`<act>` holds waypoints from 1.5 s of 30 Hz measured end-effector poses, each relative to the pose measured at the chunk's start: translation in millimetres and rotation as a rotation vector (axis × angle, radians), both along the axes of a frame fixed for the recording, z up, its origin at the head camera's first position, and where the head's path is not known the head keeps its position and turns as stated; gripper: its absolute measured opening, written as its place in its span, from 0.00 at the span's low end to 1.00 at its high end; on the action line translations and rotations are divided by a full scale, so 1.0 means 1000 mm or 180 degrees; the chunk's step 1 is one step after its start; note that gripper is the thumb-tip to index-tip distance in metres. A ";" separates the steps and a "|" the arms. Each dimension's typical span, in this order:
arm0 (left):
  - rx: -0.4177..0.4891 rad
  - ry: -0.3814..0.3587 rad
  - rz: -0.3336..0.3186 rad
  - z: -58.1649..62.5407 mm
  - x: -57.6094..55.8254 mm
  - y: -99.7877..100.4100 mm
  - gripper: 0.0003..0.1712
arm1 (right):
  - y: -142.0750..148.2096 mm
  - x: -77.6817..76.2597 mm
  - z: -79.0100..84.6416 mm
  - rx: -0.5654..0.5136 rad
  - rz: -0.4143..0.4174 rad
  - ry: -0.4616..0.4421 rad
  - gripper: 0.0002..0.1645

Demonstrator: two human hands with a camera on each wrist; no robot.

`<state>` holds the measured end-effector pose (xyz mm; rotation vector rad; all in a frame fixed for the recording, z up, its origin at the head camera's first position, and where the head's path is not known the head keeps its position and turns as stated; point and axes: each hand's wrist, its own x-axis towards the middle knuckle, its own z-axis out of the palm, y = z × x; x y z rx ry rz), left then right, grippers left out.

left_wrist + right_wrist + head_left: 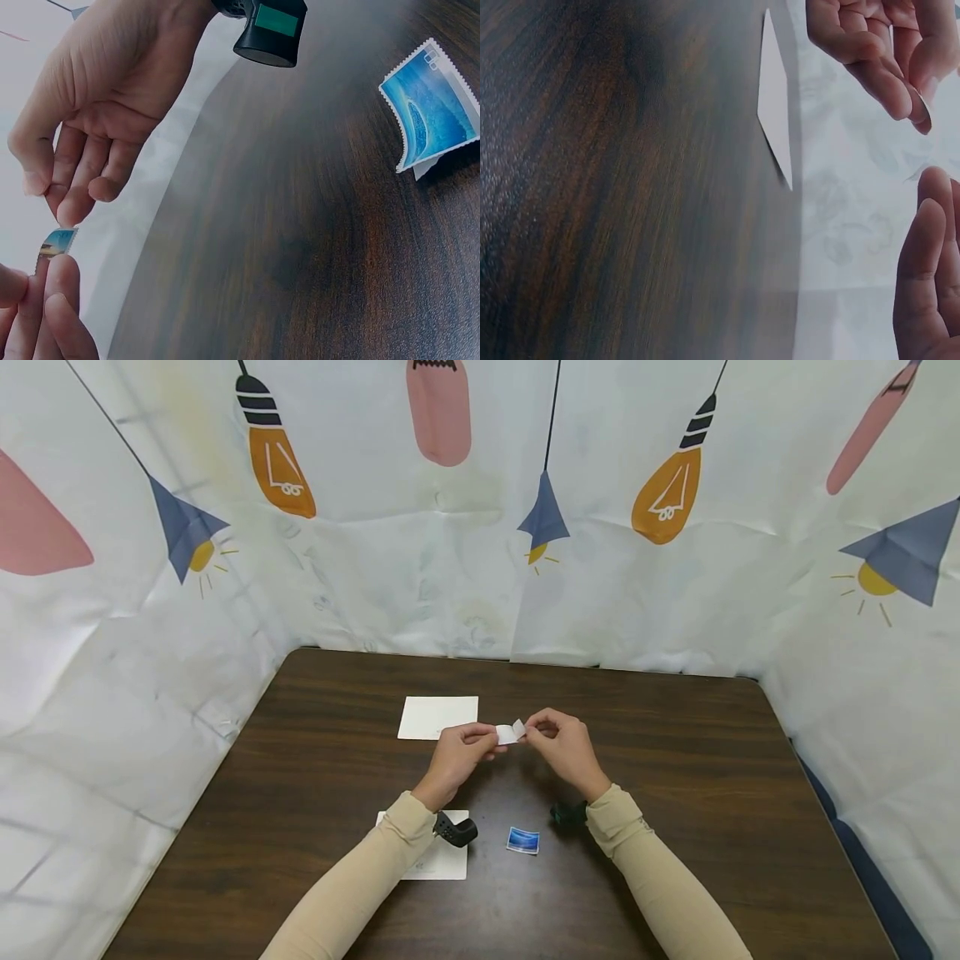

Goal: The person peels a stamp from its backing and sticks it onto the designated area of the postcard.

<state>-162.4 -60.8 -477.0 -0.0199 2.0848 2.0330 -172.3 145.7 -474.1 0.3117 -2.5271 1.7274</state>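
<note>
Above the table, my left hand (462, 756) pinches a small stamp (507, 735) between thumb and fingers. Its white back faces up in the head view, with a white paper flap (519, 727) raised at its right end. My right hand (564, 747) pinches at that end, thumb against fingertips. From the left wrist, the picture side of the stamp (58, 241) shows blue and tan with a toothed edge, and my left fingers cover part of it. Another stamp (522, 841), blue with a toothed white border, lies on the table between my forearms, slightly curled.
A white card (431, 714) lies on the dark wood table (675, 760) behind my left hand. A second white card (448, 863) is partly covered by my left forearm. Patterned white sheeting (375, 577) surrounds the table's back and sides.
</note>
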 end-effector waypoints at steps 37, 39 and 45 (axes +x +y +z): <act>-0.0065 -0.0056 -0.0037 -0.007 -0.002 0.000 0.13 | 0.014 -0.007 -0.010 -0.0808 -0.0061 -0.0795 0.07; -0.0060 -0.0065 -0.0032 -0.008 -0.002 0.000 0.13 | 0.015 -0.008 -0.010 -0.0834 -0.0087 -0.0831 0.07; -0.0094 -0.0060 -0.0007 -0.008 -0.003 -0.001 0.13 | 0.017 -0.010 -0.013 -0.0892 -0.0098 -0.0853 0.08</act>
